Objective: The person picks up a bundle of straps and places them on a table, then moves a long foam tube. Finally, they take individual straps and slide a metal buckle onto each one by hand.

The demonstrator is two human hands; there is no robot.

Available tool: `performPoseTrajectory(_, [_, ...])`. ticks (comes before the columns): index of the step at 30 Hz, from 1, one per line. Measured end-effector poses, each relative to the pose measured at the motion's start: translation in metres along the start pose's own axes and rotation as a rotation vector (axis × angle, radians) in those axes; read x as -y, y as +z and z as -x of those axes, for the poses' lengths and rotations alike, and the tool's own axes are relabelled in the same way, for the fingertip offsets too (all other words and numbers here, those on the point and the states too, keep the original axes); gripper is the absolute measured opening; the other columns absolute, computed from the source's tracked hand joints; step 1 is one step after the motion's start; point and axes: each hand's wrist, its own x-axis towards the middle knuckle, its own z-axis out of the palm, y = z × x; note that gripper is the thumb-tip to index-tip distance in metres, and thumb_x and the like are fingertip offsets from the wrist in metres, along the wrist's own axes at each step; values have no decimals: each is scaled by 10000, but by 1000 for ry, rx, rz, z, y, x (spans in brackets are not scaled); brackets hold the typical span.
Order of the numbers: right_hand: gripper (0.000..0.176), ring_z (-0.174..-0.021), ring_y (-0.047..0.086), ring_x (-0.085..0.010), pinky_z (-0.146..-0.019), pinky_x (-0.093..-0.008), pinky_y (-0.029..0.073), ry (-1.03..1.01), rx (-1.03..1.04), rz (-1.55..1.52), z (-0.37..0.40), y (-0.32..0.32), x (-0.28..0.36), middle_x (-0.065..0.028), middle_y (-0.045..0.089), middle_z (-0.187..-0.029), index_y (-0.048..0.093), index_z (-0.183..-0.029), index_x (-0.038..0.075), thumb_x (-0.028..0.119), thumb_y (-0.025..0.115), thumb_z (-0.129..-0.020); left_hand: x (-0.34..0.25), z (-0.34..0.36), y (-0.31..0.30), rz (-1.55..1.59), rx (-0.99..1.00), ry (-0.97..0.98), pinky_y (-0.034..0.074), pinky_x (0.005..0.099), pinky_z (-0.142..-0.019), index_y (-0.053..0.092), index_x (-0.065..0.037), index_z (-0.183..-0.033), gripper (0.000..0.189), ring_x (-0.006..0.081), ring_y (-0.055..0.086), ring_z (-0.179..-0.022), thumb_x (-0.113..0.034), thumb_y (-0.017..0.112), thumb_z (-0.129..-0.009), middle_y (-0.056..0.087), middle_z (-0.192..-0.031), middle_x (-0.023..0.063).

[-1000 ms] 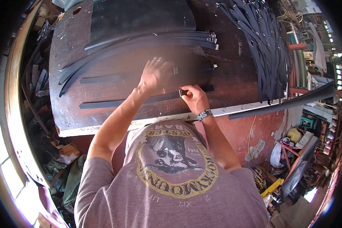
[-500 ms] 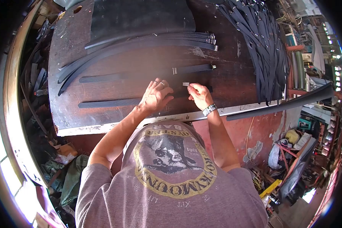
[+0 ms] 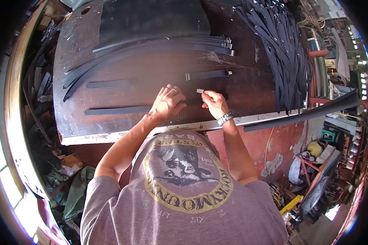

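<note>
Between the thumb and fingers of my right hand (image 3: 214, 103) is a small silver metal buckle (image 3: 200, 91). My left hand (image 3: 167, 103) rests over a dark strap (image 3: 118, 110) near the table's front edge; its fingers are bent, and what they may hold is hidden. Beyond my hands, another dark strap (image 3: 210, 74) lies across the table with a metal piece at its right end. A small metal loop (image 3: 187, 76) sits by that strap. The strap's middle looks hazy.
Several dark belts with buckles (image 3: 171, 42) lie curved across the table (image 3: 71, 118). A large dark sheet (image 3: 151, 18) is at the back. A thick heap of straps (image 3: 282, 61) covers the right side, and a long dark strip (image 3: 310, 112) overhangs the right front edge.
</note>
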Motion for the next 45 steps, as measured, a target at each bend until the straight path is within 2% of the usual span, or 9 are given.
performPoseTrajectory(6, [300,-639,715,-188,-622,-314,551,2,-4,-39,3,2,2,-118,715,-839,711,-1116,-9,262,650,-1005,17,-31,-3,-49,-179,-73,484,414,-848,723,-63,-1009,200,306,628,-921,-92,776,-819,690,-959,89])
performPoseTrajectory(10, [254,-678,715,-188,-648,-318,561,4,2,-36,4,2,6,-112,712,-900,723,-1114,0,202,708,-960,20,-33,-2,-75,-189,-81,485,420,-853,725,-75,-1046,236,312,624,-928,-88,773,-816,679,-971,102])
performPoseTrajectory(14, [240,-741,710,-188,-690,-318,569,-203,-32,140,12,5,15,-101,682,-902,747,-1107,48,128,771,-881,3,-18,-12,-35,-104,-64,481,418,-871,716,-83,-1088,305,297,616,-959,-134,805,-801,662,-1007,91])
performPoseTrajectory(17, [240,-733,679,-203,-693,-333,566,-214,-64,212,16,11,19,-90,632,-863,750,-1067,74,92,786,-831,-6,0,-13,-32,6,-45,477,414,-875,705,-92,-1117,401,283,597,-1008,-195,855,-760,645,-1055,74])
performPoseTrajectory(21, [233,-724,666,-208,-679,-339,561,-220,-87,212,18,14,21,-85,618,-870,740,-1054,75,81,781,-825,-5,11,-5,-64,0,-38,473,419,-882,708,-100,-1153,463,292,587,-1027,-274,867,-754,640,-1070,80])
performPoseTrajectory(27, [344,-711,652,-215,-667,-344,554,-224,-85,229,18,15,19,-84,614,-885,703,-1149,81,66,783,-815,-17,-6,12,-77,-96,-64,465,418,-887,715,-120,-1209,489,287,576,-1024,-324,848,-785,632,-1069,71])
performPoseTrajectory(36, [403,-718,650,-221,-676,-338,553,-237,-78,116,22,14,10,-93,625,-893,687,-1209,65,42,767,-815,-14,-1,21,-45,-75,-67,446,422,-882,772,-172,-1114,401,268,545,-1009,-291,874,-745,620,-1051,30])
performPoseTrajectory(39, [323,-692,616,-143,-655,-287,530,-286,-123,66,22,15,6,-53,618,-844,718,-1159,48,45,767,-840,-14,-1,21,-38,-83,-83,444,422,-885,774,-161,-1092,396,266,545,-1016,-296,880,-735,620,-1056,26])
performPoseTrajectory(45, [244,-677,636,-173,-655,-321,536,-252,-181,226,17,23,9,-62,643,-819,741,-1048,48,81,789,-810,-14,-1,23,-56,-72,-74,444,427,-888,766,-135,-1070,401,271,548,-1028,-298,886,-723,621,-1054,32])
